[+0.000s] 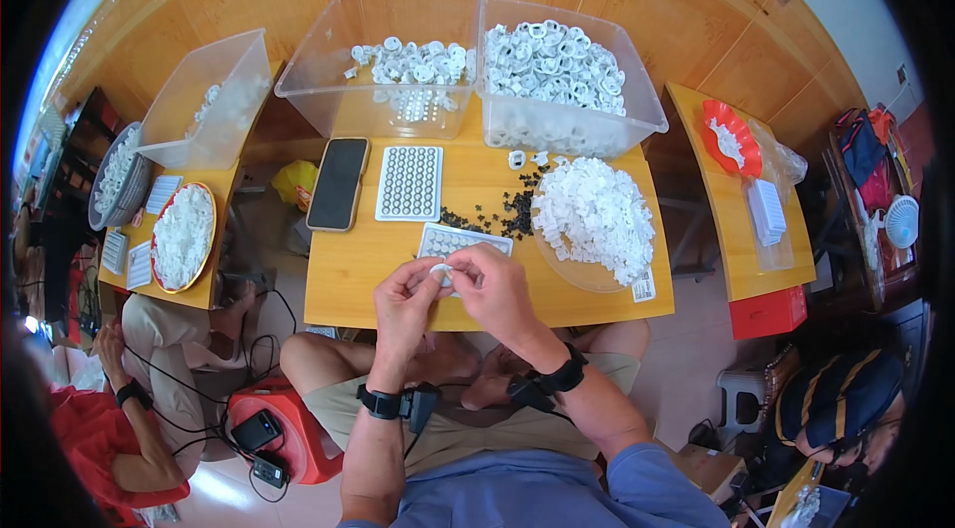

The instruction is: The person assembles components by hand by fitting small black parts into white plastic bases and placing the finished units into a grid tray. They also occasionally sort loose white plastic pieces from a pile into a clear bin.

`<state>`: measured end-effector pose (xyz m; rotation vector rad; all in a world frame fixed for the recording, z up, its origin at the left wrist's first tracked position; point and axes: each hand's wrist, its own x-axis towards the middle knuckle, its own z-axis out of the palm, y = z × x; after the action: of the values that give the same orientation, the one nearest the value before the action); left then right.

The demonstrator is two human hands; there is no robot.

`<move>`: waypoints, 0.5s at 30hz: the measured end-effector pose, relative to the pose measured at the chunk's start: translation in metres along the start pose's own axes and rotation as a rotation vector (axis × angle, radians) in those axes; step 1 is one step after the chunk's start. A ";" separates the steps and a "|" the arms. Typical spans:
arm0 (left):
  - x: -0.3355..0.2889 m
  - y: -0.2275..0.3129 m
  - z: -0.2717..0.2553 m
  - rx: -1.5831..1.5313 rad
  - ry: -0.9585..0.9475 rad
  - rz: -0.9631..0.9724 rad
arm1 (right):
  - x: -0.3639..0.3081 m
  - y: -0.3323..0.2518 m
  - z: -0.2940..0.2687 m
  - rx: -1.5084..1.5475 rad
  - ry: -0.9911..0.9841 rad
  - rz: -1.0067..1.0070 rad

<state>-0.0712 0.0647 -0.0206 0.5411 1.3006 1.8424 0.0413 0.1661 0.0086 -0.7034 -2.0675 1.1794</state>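
My left hand (pixel 404 295) and my right hand (pixel 491 291) meet at the table's front edge. Between their fingertips is a small round white plastic part (pixel 441 274), pinched from both sides; the fingers cover some of it. Just beyond the fingers lies a white tray with round cells (pixel 492 244), partly hidden by my hands. A second tray filled with round pieces (pixel 409 184) lies farther back. Small black star-shaped pieces (pixel 519 214) are scattered beside the trays. To their right, a large heap of small white pieces (pixel 594 210) rests on a round plate.
Behind, two clear bins (pixel 328 81) (pixel 572 135) hold white plastic parts. A dark phone (pixel 338 184) lies left of the trays. Side tables carry a plate of white pieces (pixel 183 238) and a red dish (pixel 731 138). A person in red (pixel 119 448) sits at left, another person (pixel 841 404) at right.
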 end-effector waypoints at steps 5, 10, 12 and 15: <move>-0.002 0.007 -0.003 -0.016 -0.097 -0.030 | 0.002 0.004 -0.003 0.074 -0.015 0.061; -0.002 0.006 -0.005 -0.036 -0.068 -0.072 | 0.003 0.001 -0.003 0.046 -0.023 0.043; -0.002 0.005 -0.006 0.000 -0.055 -0.071 | 0.003 0.000 -0.003 0.051 -0.025 0.066; -0.002 0.003 -0.007 0.013 -0.054 -0.067 | 0.001 -0.001 -0.003 0.044 -0.030 0.056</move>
<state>-0.0763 0.0584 -0.0203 0.5439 1.2804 1.7542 0.0429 0.1686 0.0109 -0.7315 -2.0517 1.2697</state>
